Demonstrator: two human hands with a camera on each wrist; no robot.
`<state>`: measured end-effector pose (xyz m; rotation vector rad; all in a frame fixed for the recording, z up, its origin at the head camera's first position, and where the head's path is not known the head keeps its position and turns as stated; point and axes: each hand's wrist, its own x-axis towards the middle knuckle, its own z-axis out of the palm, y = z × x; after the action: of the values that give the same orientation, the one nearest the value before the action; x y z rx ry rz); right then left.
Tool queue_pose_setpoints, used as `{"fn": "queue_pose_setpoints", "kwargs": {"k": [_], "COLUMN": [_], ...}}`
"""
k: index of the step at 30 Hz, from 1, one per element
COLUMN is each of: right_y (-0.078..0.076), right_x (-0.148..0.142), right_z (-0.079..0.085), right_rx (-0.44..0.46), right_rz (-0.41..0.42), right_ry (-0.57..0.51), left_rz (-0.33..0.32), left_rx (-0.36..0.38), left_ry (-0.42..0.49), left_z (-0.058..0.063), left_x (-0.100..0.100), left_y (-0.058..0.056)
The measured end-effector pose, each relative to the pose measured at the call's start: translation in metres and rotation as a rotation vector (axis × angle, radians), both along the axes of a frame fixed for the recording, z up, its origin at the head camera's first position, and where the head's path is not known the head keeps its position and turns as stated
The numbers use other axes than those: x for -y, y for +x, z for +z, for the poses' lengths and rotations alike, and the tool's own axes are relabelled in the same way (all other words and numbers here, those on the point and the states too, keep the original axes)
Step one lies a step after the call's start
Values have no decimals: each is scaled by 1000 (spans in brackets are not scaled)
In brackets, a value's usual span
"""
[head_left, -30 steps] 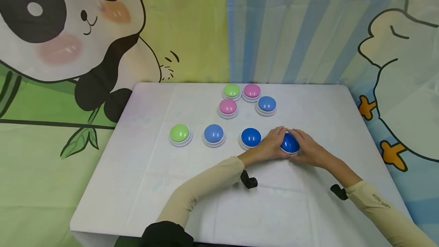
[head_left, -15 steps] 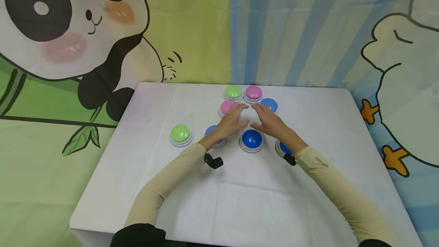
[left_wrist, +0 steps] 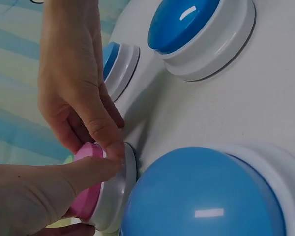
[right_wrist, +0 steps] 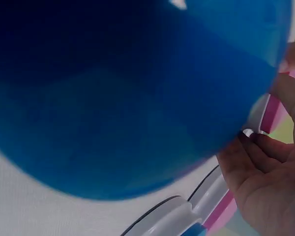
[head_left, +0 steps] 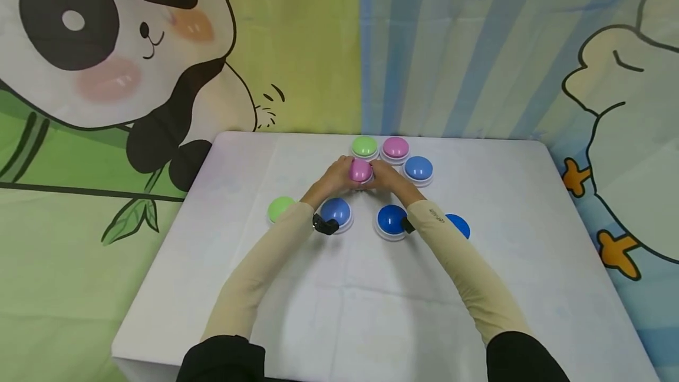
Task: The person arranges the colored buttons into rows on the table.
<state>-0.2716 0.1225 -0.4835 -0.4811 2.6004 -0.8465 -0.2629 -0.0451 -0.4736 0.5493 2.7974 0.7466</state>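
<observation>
A pink dome button with a white base (head_left: 361, 171) is between my two hands at the table's middle back. My left hand (head_left: 337, 177) grips its left side and my right hand (head_left: 390, 179) grips its right side. In the left wrist view, both thumbs meet on the white base of the pink button (left_wrist: 110, 196), and the other fingers reach around its far side. A light blue button (head_left: 336, 211) stands just below my left hand. A darker blue button (head_left: 391, 219) is by my right wrist and fills much of the right wrist view.
Close behind the hands stand a green button (head_left: 364, 146), another pink button (head_left: 395, 147) and a blue button (head_left: 418, 168). My left forearm partly hides a green button (head_left: 279, 206); the right one covers part of a blue button (head_left: 458, 225). All are on a white table (head_left: 371, 323).
Both hands have left the dark blue button at the right, moved left and away from me, and closed around the near pink button at the back.
</observation>
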Motion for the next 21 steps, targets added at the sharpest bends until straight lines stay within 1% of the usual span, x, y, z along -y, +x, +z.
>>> {"fn": "queue_pose_setpoints", "kwargs": {"k": [6,9,11,14,17,19,21], "right_y": [3,6,9,15,26,37,51], "right_x": [1,-1,-2,-1,4,7,9], "right_z": [9,14,18,26,34,38,42], "right_rx": [23,22,1,-56,-142,-201,-244], "right_rz": [-6,-15,-14,6,49,68,71], "right_ry": [32,36,33,6,-60,-89,-101], "left_rz": [-40,-80,-109,-145,-168,-177,-189], "left_rx": [-44,-89,-111,-140,-171,-198,-214], "left_ry": [13,20,30,38,25,7,3], "left_z": [-2,0,5,16,31,39,45], "left_x": [-3,-2,2,10,22,29,35], "left_y": [-6,-4,-2,5,16,26,37]}}
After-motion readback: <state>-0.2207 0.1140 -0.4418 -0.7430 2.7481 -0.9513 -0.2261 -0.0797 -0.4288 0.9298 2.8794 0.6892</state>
